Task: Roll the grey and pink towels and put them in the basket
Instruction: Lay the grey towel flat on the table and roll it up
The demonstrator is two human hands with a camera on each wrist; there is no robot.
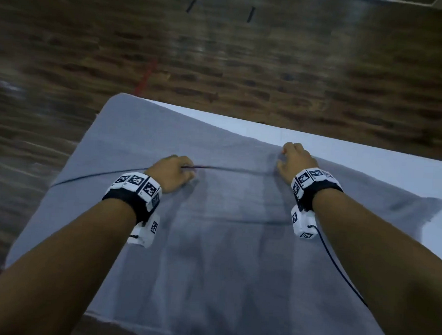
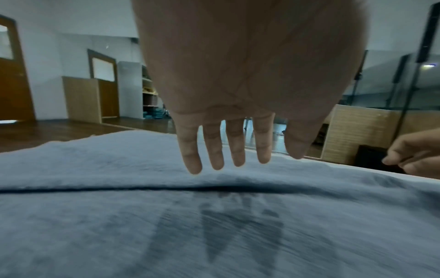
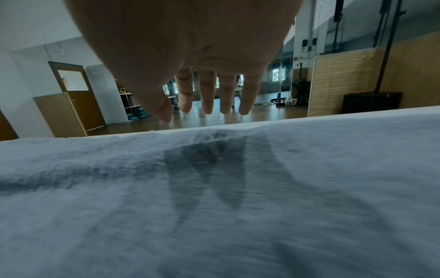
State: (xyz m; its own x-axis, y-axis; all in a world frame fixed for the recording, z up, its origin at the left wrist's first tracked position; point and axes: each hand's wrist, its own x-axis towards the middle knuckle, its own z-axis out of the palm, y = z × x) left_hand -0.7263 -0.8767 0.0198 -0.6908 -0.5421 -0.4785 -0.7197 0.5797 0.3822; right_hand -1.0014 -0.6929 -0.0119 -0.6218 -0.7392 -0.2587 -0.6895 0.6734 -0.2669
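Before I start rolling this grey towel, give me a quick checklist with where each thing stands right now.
1. Grey towel spread on the table: ok, though its left side hangs over the table's left edge.
2. Left hand open: ok, the left wrist view shows straight fingers above the towel, near a dark edge line.
3. Right hand open: ok, straight fingers, holding nothing.
4. Towel free of creases: not ok, ripples show near the far edge.
5. Pink towel within reach: cannot tell, it is not in view.
6. Basket ready: cannot tell, no view shows it.
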